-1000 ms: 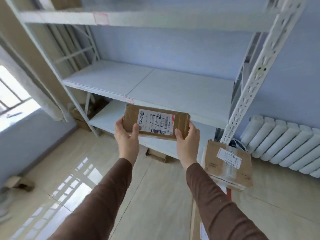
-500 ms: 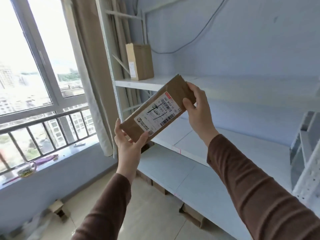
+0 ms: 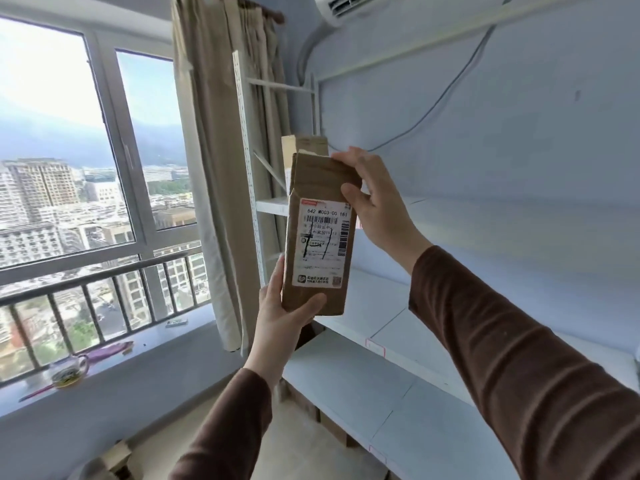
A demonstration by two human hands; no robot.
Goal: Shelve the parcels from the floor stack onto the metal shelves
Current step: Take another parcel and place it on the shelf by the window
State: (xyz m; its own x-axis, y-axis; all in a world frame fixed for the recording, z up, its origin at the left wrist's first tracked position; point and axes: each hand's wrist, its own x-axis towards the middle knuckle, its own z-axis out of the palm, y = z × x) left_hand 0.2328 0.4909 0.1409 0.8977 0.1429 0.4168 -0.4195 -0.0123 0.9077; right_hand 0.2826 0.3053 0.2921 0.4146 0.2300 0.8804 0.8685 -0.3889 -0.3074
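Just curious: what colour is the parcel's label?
White with black print and a red strip, on the label; head view.

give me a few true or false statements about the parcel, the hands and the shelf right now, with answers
1. The parcel is held upright, its label facing the camera. True.
2. Only the right hand holds it. False: the left hand grips its bottom end too.
3. Another cardboard box stands on the upper shelf behind the parcel. True.
4. The parcel already rests on a shelf. False: it is held in the air.
5. A mug sits on the windowsill. True.
6. The curtain covers the whole window. False: it hangs bunched beside the shelf post.
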